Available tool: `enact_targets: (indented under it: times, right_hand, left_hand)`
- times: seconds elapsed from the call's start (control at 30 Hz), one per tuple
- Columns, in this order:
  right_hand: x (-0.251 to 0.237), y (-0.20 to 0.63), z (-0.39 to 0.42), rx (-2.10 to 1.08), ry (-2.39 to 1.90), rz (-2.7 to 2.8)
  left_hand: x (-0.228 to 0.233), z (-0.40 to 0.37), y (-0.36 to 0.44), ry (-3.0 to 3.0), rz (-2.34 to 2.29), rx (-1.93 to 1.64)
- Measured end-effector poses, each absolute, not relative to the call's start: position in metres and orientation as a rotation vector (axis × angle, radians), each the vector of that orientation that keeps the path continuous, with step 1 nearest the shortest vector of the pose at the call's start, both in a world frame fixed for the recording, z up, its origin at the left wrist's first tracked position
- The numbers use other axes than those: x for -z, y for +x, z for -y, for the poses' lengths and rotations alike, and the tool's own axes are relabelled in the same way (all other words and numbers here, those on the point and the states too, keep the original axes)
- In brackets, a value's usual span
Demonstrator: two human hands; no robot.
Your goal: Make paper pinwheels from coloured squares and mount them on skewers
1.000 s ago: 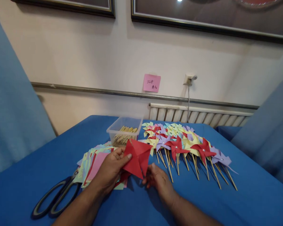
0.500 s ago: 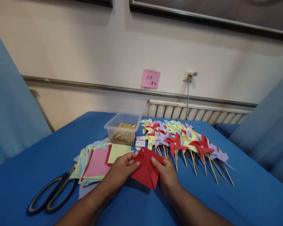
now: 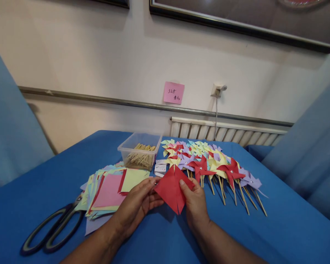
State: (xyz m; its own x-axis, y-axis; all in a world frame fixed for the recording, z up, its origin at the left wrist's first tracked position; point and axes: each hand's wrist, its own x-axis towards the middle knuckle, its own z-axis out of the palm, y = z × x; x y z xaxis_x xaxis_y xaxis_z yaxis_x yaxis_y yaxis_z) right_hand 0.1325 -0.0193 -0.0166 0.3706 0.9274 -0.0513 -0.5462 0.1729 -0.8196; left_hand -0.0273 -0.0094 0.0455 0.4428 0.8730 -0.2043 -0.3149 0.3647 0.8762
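Both hands now pinch the red paper square: left hand at 9 o'clock, right hand shifted up to 3 o'clock.

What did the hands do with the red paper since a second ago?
The right hand, which was under the red paper, came up and took hold of its right edge. The left hand kept its grip on the left edge. Together they lowered the paper and turned it flatter. The scissors, paper stack, stick box and pinwheels stayed put.
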Motion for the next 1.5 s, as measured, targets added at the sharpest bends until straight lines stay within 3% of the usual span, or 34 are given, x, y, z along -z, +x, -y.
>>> enact_targets:
  times: [0.33,0.63,1.2,1.5]
  right_hand:
    - [0.019,0.138,0.016,-1.077,-0.842,0.514]
    - [0.016,0.134,0.019,-1.168,-0.81,0.499]
    - [0.026,0.128,0.023,-1.265,-0.977,0.913]
    - [0.028,0.132,0.016,-1.229,-0.952,0.556]
  left_hand:
    - [-0.042,0.016,-0.023,1.03,-0.762,-0.919]
    - [-0.029,0.018,-0.023,1.22,-0.867,-0.716]
    - [-0.035,0.011,-0.023,1.072,-0.877,-1.062]
    - [-0.036,0.012,-0.022,1.106,-0.797,-1.084]
